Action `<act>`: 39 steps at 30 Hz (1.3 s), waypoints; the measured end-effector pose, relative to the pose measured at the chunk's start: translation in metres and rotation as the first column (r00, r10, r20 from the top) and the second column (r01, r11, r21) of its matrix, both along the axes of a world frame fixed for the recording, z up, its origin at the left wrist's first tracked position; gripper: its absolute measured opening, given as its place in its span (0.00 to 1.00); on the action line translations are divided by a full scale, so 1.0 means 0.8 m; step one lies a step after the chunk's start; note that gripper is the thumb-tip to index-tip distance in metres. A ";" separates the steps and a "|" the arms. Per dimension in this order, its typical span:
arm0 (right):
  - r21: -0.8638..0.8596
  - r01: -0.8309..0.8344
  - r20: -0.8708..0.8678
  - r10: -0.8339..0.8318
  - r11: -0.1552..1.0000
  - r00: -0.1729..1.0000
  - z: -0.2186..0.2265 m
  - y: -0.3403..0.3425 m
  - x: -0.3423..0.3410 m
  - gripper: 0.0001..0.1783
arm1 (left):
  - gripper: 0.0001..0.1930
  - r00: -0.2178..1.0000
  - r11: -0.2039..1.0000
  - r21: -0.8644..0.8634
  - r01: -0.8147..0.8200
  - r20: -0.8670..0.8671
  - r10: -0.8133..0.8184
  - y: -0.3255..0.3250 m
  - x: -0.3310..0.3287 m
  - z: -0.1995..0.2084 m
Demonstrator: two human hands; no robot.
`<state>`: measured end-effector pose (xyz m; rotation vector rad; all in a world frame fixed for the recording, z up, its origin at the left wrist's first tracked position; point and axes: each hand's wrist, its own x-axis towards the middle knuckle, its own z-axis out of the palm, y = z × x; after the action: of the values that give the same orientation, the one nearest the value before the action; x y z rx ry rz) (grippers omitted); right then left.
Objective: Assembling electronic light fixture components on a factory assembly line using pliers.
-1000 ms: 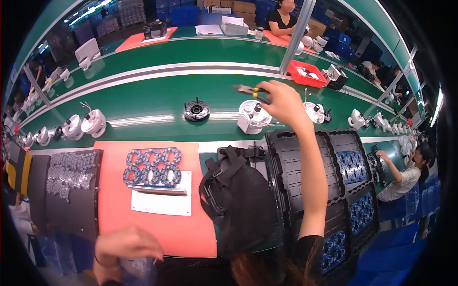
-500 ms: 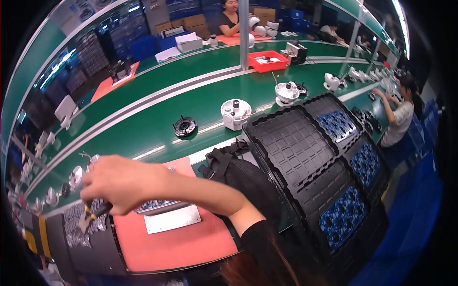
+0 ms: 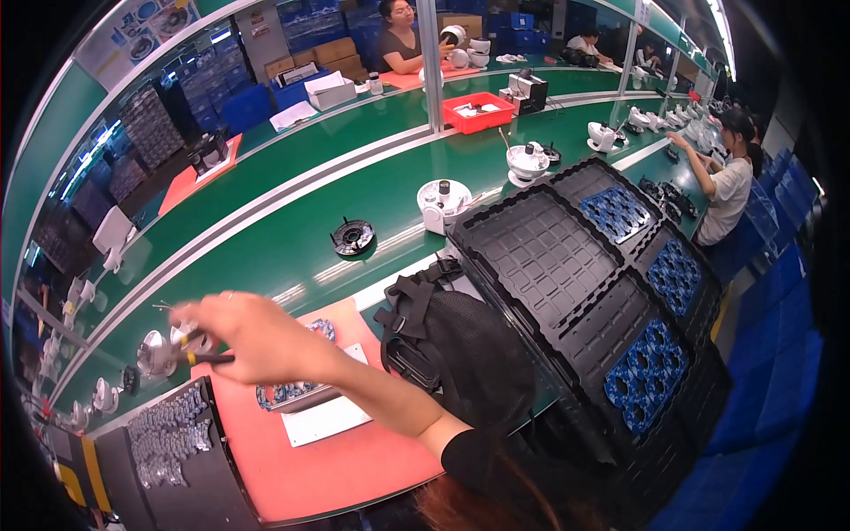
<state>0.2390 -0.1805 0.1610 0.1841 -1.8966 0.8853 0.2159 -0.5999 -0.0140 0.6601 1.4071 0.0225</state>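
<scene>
My right hand (image 3: 257, 336) reaches across to the left over a pink mat (image 3: 354, 469), closed round pliers (image 3: 215, 358) with black and yellow handles. Motion smears the fingers and the jaws. The pliers are near white round housings (image 3: 154, 352) on the green bench; whether they touch one cannot be made out. Partly hidden under my forearm, blue patterned circuit boards (image 3: 288, 394) rest by a white plate (image 3: 319, 425) on the mat. My left hand is out of sight.
Small silvery parts (image 3: 168, 434) lie on a dark tray at left. A black bag (image 3: 478, 354) sits beside black trays (image 3: 540, 257) with blue boards. A black round part (image 3: 353, 237) and white housing (image 3: 443, 203) stand on the bench. Other people work beyond.
My right hand has moved up and slightly right with the pliers, away from the silvery parts and toward the white housings. The view has shifted a little.
</scene>
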 end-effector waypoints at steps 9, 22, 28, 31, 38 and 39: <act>-0.206 0.837 0.645 -0.573 0.506 0.505 0.152 0.341 -0.012 0.29 | 0.07 0.805 0.108 0.992 0.070 -0.120 0.581 0.165 0.008 0.242; -0.264 0.241 0.261 -0.171 0.934 0.950 -0.002 0.074 0.009 0.22 | 0.08 0.793 -0.428 0.887 0.173 0.133 0.595 0.386 -0.064 0.244; -0.426 -0.060 0.022 0.076 0.903 0.997 -0.029 0.033 0.008 0.23 | 0.06 0.774 -0.376 0.925 -0.044 0.269 0.573 0.421 -0.105 0.200; -0.443 -0.045 0.063 0.081 0.895 0.995 -0.028 0.037 0.002 0.21 | 0.05 0.768 -0.299 0.937 -0.183 0.326 0.551 0.415 -0.129 0.175; -0.484 -0.056 0.077 0.107 0.873 0.991 -0.042 0.039 -0.018 0.21 | 0.05 0.743 -0.312 0.942 -0.123 0.296 0.601 0.423 -0.133 0.163; -0.494 -0.048 0.093 0.108 0.868 0.990 -0.041 0.039 -0.020 0.21 | 0.05 0.742 -0.309 0.943 -0.125 0.295 0.601 0.425 -0.134 0.161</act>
<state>0.2233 -0.1495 0.1280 -0.1054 -1.7132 1.4314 0.1087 -0.2601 0.1152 1.4850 1.6826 1.9719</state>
